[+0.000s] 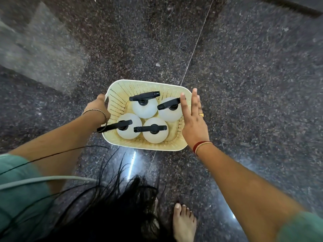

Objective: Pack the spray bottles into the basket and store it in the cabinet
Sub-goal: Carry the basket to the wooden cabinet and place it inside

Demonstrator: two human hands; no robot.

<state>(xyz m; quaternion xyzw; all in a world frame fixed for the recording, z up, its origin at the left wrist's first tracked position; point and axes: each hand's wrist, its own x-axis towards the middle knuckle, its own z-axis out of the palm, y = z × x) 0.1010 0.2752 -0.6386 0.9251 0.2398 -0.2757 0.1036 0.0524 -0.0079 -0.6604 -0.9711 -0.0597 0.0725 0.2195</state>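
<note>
A cream perforated plastic basket (148,85) sits over the dark granite floor at the centre of the view. Inside stand several white spray bottles (145,109) with black trigger heads, upright and packed close together. My left hand (98,106) grips the basket's left rim at the handle, fingers curled over the edge. Flat against the basket's right side lies my right hand (194,119), fingers stretched out and apart, thumb over the rim near one bottle's nozzle. Whether the basket rests on the floor or is lifted I cannot tell.
Speckled granite floor (244,75) spreads all around, with a thin pale joint line (197,42) running diagonally. A grey stone step or ledge (38,55) lies at the upper left. My bare foot (184,222) and hanging dark hair (122,206) are at the bottom.
</note>
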